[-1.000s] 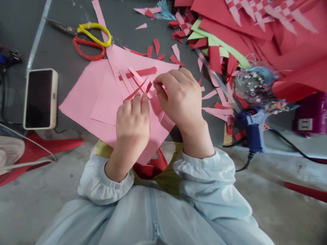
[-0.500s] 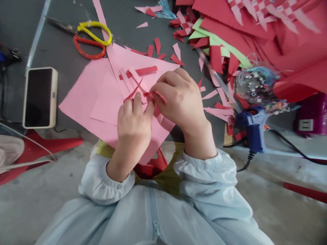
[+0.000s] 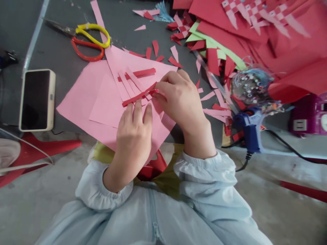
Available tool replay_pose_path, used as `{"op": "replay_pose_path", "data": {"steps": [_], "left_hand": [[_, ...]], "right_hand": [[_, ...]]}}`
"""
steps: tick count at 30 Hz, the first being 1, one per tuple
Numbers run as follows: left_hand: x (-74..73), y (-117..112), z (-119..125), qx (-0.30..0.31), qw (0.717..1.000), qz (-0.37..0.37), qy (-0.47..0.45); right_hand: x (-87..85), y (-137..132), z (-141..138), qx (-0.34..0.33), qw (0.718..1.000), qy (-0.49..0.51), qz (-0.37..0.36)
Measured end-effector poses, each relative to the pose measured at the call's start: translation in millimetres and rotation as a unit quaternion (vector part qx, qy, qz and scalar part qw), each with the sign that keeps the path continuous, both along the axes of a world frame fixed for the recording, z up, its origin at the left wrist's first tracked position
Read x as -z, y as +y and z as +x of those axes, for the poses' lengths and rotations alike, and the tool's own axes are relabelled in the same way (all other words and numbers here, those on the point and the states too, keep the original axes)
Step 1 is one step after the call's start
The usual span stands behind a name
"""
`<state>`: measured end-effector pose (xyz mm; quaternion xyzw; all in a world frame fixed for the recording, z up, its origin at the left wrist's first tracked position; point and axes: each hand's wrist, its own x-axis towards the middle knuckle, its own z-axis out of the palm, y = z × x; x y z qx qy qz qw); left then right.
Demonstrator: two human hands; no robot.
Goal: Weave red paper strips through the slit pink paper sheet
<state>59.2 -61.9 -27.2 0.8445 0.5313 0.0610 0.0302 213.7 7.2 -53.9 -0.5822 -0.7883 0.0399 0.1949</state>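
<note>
Pink paper sheets (image 3: 99,98) lie overlapping on the dark table, one of them cut into narrow pink strips (image 3: 133,81). A red paper strip (image 3: 145,72) passes among the slits near their upper ends. Closer to me, a longer red strip (image 3: 134,98) slants over the pink ones. My right hand (image 3: 178,98) pinches the end of a red strip between thumb and forefinger; the fingertips partly hide it. With fingers stretched out and slightly apart, my left hand (image 3: 134,131) rests on the pink paper just below the longer strip.
Scissors (image 3: 90,41) with yellow and red handles and a phone (image 3: 37,99) lie to the left. Paper scraps (image 3: 175,53) scatter beyond my hands. At the right are a blue glue gun (image 3: 251,129), a bag of small beads (image 3: 251,85), red sheets (image 3: 230,30) and a purple object (image 3: 309,114).
My left fingers have drawn back slightly toward me. The longer red strip, earlier curled up at my fingertips, now lies straighter across the pink strips. My right hand keeps its pinch.
</note>
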Motion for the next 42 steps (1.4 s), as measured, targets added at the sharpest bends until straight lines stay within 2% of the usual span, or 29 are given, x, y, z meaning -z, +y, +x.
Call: {"op": "replay_pose_path", "data": {"steps": [5,13,20,26,30,37,42], "left_hand": [[-4.0,-5.6,5.7,0.026,0.999,-0.042,-0.021],[-6.3,-5.5,5.7,0.020,0.996,-0.074,-0.038],[-4.4,-6.7,5.5,0.024,0.998,-0.050,-0.027],[-4.3,-6.8,4.4,0.026,0.998,-0.052,-0.023],[-4.7,-6.9,3.3,0.029,0.998,-0.049,-0.032],[-6.9,-3.2,1.2,-0.004,0.997,-0.029,-0.064],[-5.4,1.0,-3.4,-0.033,0.996,-0.028,-0.075]], "right_hand": [[-3.0,0.2,-3.8,0.021,0.999,-0.028,-0.005],[-4.4,1.1,-4.6,0.006,0.998,-0.059,0.007],[-13.1,1.1,-13.1,0.038,0.991,-0.126,-0.029],[-15.7,1.6,-14.8,0.083,0.990,-0.106,-0.046],[-13.1,2.4,-14.6,0.086,0.990,-0.102,-0.035],[-7.1,3.5,-12.8,0.076,0.993,-0.090,-0.004],[-11.0,3.1,-13.7,0.081,0.991,-0.088,-0.056]]}}
